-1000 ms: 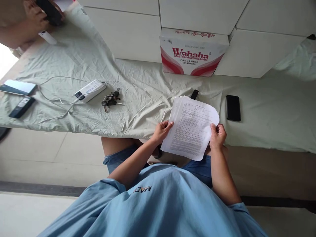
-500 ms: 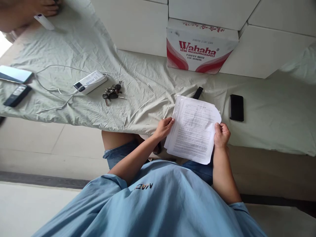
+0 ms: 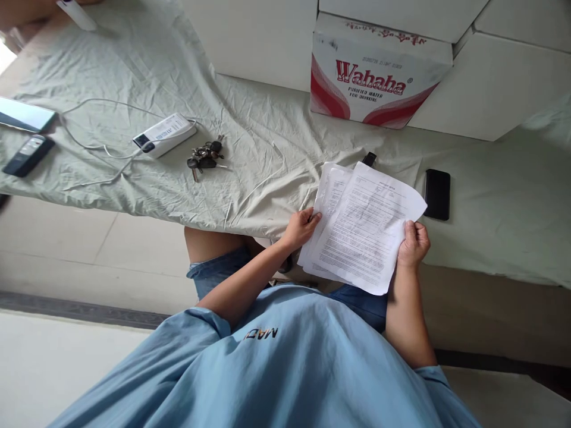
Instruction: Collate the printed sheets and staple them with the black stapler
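Note:
My left hand (image 3: 301, 229) pinches the left edge of several printed papers (image 3: 322, 205), thumb on top. Closed on the right edge of the top printed sheet (image 3: 368, 232) is my right hand (image 3: 414, 242). That sheet is shifted to the right and overlaps the papers beneath it, whose left parts show. The papers are tilted above my lap and the near edge of the covered surface. A black object (image 3: 369, 159) pokes out behind the sheet's far edge, mostly hidden. Just right of the sheet's corner lies a black phone (image 3: 438, 194).
A pale green cloth (image 3: 259, 142) covers the surface. A Wahaha carton (image 3: 379, 77) stands at the back. On the left lie keys (image 3: 206, 156), a white power bank (image 3: 165, 135) with cables, a dark handheld device (image 3: 29, 156) and another phone (image 3: 27, 115). Part of another person (image 3: 27, 15) shows top left.
My right hand has moved right with the top sheet, fanning it off the papers in my left hand. More of the lower sheets shows. The view has shifted slightly.

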`<state>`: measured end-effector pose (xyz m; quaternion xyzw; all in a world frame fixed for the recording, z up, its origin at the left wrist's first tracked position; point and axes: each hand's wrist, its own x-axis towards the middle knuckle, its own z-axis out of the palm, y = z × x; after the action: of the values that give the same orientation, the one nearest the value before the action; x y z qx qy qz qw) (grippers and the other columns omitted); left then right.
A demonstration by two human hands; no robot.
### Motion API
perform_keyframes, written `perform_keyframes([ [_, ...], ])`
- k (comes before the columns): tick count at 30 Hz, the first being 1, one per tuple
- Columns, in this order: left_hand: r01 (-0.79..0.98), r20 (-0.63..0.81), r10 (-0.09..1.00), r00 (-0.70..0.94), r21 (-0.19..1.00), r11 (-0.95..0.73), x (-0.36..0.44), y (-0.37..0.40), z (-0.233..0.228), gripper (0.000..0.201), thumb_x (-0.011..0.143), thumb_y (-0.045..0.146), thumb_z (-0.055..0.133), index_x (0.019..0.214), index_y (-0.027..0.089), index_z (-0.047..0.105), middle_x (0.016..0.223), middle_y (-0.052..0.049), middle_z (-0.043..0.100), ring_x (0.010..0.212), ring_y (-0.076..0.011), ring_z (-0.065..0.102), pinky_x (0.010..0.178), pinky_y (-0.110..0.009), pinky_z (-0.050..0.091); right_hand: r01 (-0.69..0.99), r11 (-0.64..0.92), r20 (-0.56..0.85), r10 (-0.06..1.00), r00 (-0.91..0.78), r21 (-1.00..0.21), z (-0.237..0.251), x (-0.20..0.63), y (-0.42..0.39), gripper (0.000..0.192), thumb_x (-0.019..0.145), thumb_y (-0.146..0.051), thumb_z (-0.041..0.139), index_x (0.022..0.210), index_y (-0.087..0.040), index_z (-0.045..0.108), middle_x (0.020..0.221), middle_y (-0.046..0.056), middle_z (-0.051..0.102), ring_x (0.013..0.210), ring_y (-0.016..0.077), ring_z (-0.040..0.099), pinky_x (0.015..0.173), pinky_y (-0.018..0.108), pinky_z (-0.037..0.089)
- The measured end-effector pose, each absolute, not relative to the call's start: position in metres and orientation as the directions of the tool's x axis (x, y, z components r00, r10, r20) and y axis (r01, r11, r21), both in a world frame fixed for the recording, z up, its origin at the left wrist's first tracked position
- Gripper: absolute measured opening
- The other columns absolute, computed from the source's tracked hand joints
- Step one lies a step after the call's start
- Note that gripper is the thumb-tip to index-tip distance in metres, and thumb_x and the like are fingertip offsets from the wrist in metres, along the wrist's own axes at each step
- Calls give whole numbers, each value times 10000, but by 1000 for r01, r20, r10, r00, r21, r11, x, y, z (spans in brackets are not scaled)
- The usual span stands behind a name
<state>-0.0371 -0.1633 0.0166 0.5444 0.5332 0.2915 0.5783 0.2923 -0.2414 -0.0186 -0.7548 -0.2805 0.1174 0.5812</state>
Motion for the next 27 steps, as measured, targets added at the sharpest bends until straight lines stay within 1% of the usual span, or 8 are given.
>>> perform_keyframes([
  [6,324,-223,936,272,937,129,-37,-165,11,422,1062,439,619,743,245,420,682,34,403,683,-138,387,672,-304,284,253,-139,124,595,794,-957,-19,292,-242,669,792,-884,811,866,-227,705,800,1,681,794,190,630,784,355,549],
  [11,363,-203,937,284,927,92,-36,-166,11,429,1048,448,591,741,253,365,674,37,384,667,-135,381,675,-314,287,285,-142,136,630,764,-948,-20,287,-243,646,808,-855,826,896,-221,740,776,-3,694,759,179,606,746,338,520],
  [14,389,-195,939,284,918,73,-35,-166,11,438,1043,473,587,744,256,352,684,42,365,667,-132,370,679,-321,283,316,-149,152,639,754,-937,-20,287,-243,617,823,-822,823,902,-214,750,755,-3,687,742,177,595,738,338,505],
  [17,406,-193,936,293,912,61,-35,-165,13,446,1047,501,592,747,254,376,696,44,366,678,-133,362,684,-325,279,341,-158,164,647,745,-927,-20,287,-243,584,848,-791,804,913,-213,752,737,-7,677,727,177,582,728,338,495],
  [21,430,-199,933,299,901,54,-34,-165,13,432,1017,446,644,734,250,384,691,47,384,693,-132,365,692,-321,292,363,-166,172,658,734,-917,-22,286,-243,568,868,-781,778,923,-217,744,736,-3,674,728,186,593,741,352,522],
  [23,433,-199,937,288,900,58,-34,-166,13,427,1003,412,657,726,248,376,682,49,389,698,-132,369,694,-316,304,373,-166,178,660,730,-913,-23,284,-242,574,877,-785,769,963,-218,746,800,22,717,782,210,652,793,377,568],
  [24,429,-198,938,284,901,61,-34,-166,12,415,1002,408,657,729,246,390,682,47,407,704,-134,383,697,-312,316,377,-163,182,662,727,-912,-24,284,-241,588,882,-791,762,1011,-217,751,875,48,758,841,230,698,836,396,596],
  [27,383,-193,938,288,921,72,-35,-167,8,352,1011,451,656,777,231,513,726,25,542,743,-151,481,715,-305,379,386,-150,190,676,712,-910,-27,282,-238,691,891,-813,749,1240,-216,743,1215,146,832,1117,306,795,1008,474,648],
])
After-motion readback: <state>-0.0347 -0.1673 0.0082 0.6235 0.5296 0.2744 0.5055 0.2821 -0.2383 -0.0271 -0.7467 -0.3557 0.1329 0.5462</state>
